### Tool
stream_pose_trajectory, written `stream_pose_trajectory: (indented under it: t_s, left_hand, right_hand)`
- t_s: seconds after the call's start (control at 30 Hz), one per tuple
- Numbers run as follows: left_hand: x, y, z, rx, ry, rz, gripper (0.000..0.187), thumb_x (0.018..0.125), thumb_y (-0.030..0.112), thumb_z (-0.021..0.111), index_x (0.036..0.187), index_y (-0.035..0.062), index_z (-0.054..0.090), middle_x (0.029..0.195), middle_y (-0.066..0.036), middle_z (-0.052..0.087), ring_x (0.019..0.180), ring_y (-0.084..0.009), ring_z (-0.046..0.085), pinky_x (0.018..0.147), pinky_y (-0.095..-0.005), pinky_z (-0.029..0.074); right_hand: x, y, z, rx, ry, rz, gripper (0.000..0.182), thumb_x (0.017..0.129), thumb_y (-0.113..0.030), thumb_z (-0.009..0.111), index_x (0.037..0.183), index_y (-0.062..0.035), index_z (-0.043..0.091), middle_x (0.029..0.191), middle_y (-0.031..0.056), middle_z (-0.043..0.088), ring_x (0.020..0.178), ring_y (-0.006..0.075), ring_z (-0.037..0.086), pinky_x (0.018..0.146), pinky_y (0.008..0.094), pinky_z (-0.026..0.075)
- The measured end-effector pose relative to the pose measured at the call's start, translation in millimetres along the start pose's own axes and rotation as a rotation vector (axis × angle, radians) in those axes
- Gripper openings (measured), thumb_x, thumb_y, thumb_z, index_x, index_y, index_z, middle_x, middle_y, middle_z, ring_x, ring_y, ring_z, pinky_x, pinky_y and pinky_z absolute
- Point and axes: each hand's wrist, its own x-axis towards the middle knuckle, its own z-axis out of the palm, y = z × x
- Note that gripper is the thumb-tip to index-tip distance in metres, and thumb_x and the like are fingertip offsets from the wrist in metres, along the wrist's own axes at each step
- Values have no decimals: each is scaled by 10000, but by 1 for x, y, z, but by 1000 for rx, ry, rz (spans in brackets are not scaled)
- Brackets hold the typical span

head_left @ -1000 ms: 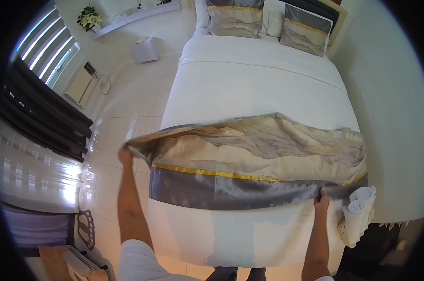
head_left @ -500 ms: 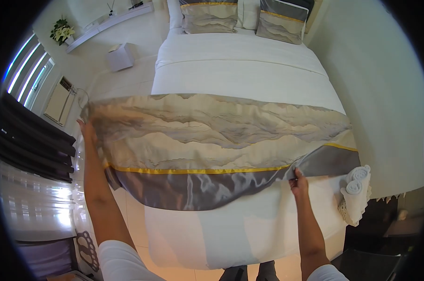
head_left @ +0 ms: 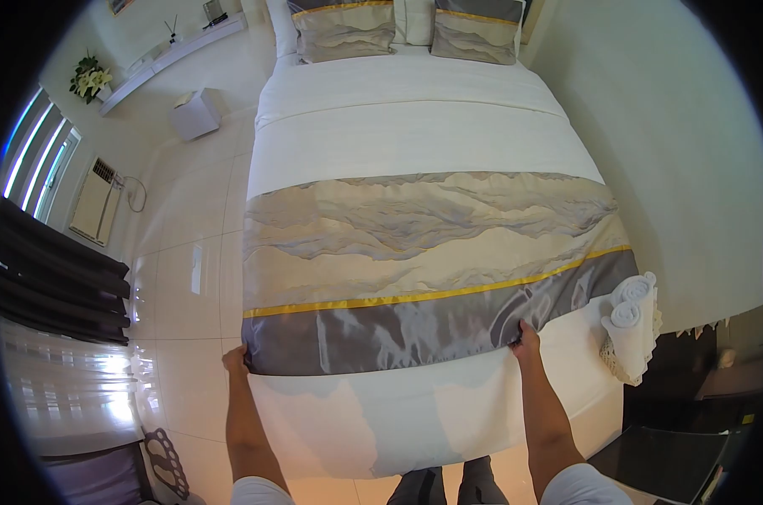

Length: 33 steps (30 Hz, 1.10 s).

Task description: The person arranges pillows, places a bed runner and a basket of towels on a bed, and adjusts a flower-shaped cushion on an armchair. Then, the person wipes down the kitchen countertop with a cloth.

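Note:
A beige marbled bed runner [head_left: 415, 227] with a yellow stripe and a grey satin border lies across the white bed [head_left: 415, 139]. My left hand [head_left: 237, 360] grips the runner's near left corner at the mattress edge. Further right, my right hand [head_left: 526, 338] pinches the grey border's lower edge. Between the hands the border is fairly straight, with some ripples near my right hand. Rolled white towels [head_left: 632, 303] rest at the bed's right corner, by the runner's end.
Two patterned pillows [head_left: 344, 34] stand at the bed's head. To the left are a tiled floor [head_left: 184, 295], a white box [head_left: 197, 115], dark curtains [head_left: 57, 278] and an air conditioner [head_left: 96, 202]. A wall [head_left: 668, 168] borders the right side, with a dark chair [head_left: 664, 463] at lower right.
My left hand has moved right and down, bringing the runner's left end onto the bed. The runner lies flatter and its border is straighter. My right hand has shifted slightly left and down.

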Motion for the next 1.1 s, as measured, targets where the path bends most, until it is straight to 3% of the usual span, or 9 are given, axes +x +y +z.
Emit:
stream_pose_trajectory:
  t_s: [0.1, 0.17, 0.3, 0.4, 0.5, 0.6, 0.77, 0.87, 1.1]
  left_hand:
    - [6, 37, -21, 470, 180, 222, 226, 733, 200, 655, 657, 0, 583, 813, -121, 597, 670, -198, 565, 600, -383, 457]
    - [32, 30, -45, 826, 587, 961, 178, 713, 156, 631, 687, -4, 559, 747, -147, 573, 625, -278, 561, 557, -414, 449]
    - [13, 59, -82, 625, 712, 684, 244, 740, 157, 632, 767, -50, 505, 714, -179, 566, 677, -344, 589, 600, -421, 483]
    - [-49, 63, -46, 916, 548, 886, 201, 757, 132, 586, 816, -43, 505, 747, -177, 554, 742, -345, 572, 642, -424, 462]
    - [-168, 56, 53, 1013, 465, 1026, 219, 743, 147, 572, 884, -14, 521, 889, -181, 539, 935, -339, 505, 759, -427, 419]
    - [-310, 58, 157, 741, 52, 1514, 395, 713, 184, 609, 1059, 18, 517, 1174, -164, 462, 1158, -381, 351, 950, -474, 278]
    - [-506, 35, 336, 940, -619, 1280, 815, 653, 496, 665, 1340, 253, 301, 1435, -131, 122, 1265, -497, -54, 832, -769, 82]
    - [-579, 16, 438, 1060, -787, 1210, 886, 628, 538, 664, 1361, 322, 216, 1454, -96, -5, 1191, -591, -138, 775, -798, 55]
    - [-683, 12, 588, 1231, -683, 1124, 900, 609, 540, 683, 1346, 400, 186, 1439, -115, -130, 1131, -649, -166, 724, -813, 79]
  right_hand:
    - [14, 7, 12, -149, -106, -131, 308, 872, -229, 508, 1128, -59, 490, 1071, 89, 563, 933, 243, 557, 774, 460, 472]
    - [-20, 0, 40, -179, -51, -57, 319, 855, -324, 531, 1099, -121, 495, 1047, 60, 546, 918, 233, 535, 780, 483, 440]
    - [-30, 1, 44, -276, -119, -73, 255, 833, -270, 555, 966, -54, 536, 859, 106, 576, 683, 261, 588, 578, 427, 510]
    - [-41, -5, 13, -759, -290, 216, 217, 804, -233, 585, 790, -17, 587, 583, 91, 573, 483, 198, 566, 428, 331, 481]
    - [-66, -47, -8, -1136, -400, 164, 223, 798, -251, 600, 806, -28, 592, 628, 81, 595, 482, 168, 555, 424, 297, 454]
    - [-87, -130, -41, -994, -531, -43, 226, 827, -281, 556, 927, -81, 591, 777, 44, 627, 638, 127, 591, 549, 261, 476]
    - [-90, -327, -100, -581, -630, -464, 247, 837, -272, 557, 940, -50, 591, 776, 60, 625, 637, 122, 592, 571, 250, 478]
    - [-20, -438, -136, -522, -434, -587, 214, 847, -227, 540, 898, -24, 587, 735, 77, 609, 604, 133, 581, 558, 239, 483]
    - [281, -554, -283, -782, -32, -390, 214, 824, -213, 564, 706, -37, 545, 618, 46, 517, 504, 138, 494, 482, 265, 447]
